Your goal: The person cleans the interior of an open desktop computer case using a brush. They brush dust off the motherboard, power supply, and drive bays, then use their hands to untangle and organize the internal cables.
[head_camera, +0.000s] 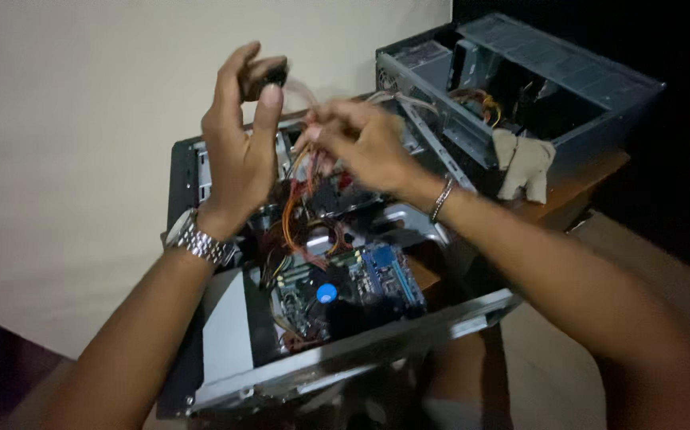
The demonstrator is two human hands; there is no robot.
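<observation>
An open desktop computer case [225, 374] lies on its side below me, with a blue and green motherboard [361, 279] showing inside. My left hand [237, 151], with a metal watch on the wrist, is raised above the case and pinches a small dark connector [269, 73] between thumb and fingers. My right hand [361, 143], blurred, with a thin bracelet on the wrist, grips a bundle of orange and red cables [297, 207] that run down into the case.
A second open computer case [536, 72] stands at the back right on a brown wooden table [592, 179], with a crumpled beige cloth [524, 163] at its front. A pale wall fills the left. The far right is dark.
</observation>
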